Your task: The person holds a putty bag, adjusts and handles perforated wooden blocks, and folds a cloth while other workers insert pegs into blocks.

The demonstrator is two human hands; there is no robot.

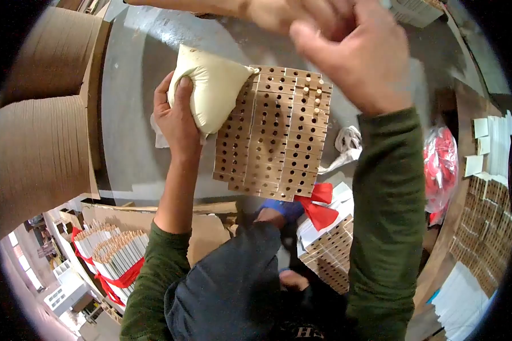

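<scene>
R hand point(367, 62) nearest lens, up far R; bag + panel to its L

Blurred, w/ fingers bent, it overlaps another person's hand point(276, 16) in view; can't tell if it's holding anything. L hand point(175, 116) grips L side of cream bag point(215, 94), thumb on top. Bag's at drilled panel's point(267, 136) far-L corner, partly covering it in view, one tip pointing R. Panel: on counter point(132, 159), btwn forearms, long axis approx far-to-near, slightly skewed. R hand's nearer the pegs point(317, 102), far-R corner. Panel's near side is close to counter edge. Room: grey surface L of panel; rag point(348, 142) to R.
</scene>
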